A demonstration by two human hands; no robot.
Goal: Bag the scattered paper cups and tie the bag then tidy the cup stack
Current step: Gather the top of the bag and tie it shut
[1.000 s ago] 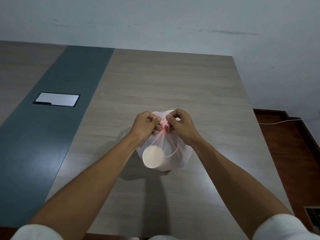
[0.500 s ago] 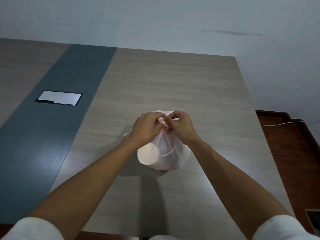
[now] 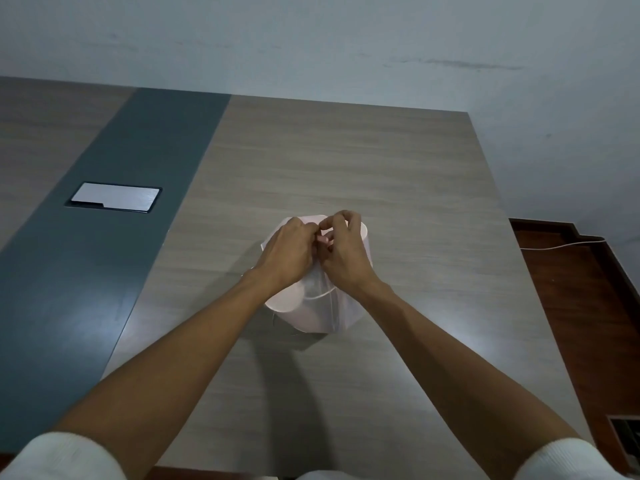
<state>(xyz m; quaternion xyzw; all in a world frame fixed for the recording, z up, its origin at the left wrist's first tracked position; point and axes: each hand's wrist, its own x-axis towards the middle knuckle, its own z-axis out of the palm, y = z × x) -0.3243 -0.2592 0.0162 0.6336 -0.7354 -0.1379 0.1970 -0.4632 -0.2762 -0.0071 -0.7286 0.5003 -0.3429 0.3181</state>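
Hands are meeting over the bag [image 3: 320,313], which is sitting on the wooden surface [image 3: 346,161] near its middle, a little toward me. I am seeing the left hand [image 3: 287,252] and the right hand [image 3: 343,252] pressed close together, knuckles almost touching, at the top of the bag. Both are pinching the gathered pink neck [image 3: 323,240] of the thin plastic, and a small piece of it is showing between the fingertips. So each grip is closed on the bag's neck; I cannot tell whether a knot is already made, because the fingers are covering that place.

The bag is translucent and whitish, and it is bulging out under the hands. Through the plastic I am making out one paper cup [image 3: 285,299], lying on its side with its round end turned toward the camera, at the left lower part of the bag. Other cups inside are too blurred for me to count.

Both forearms are reaching forward from the bottom corners, with white sleeves [image 3: 69,455] pushed up. On the dark grey strip [image 3: 114,271] at the left of the surface, well apart from the bag, a flat silver panel [image 3: 116,197] is lying. A white cable [image 3: 561,244] is running across the floor at the right.
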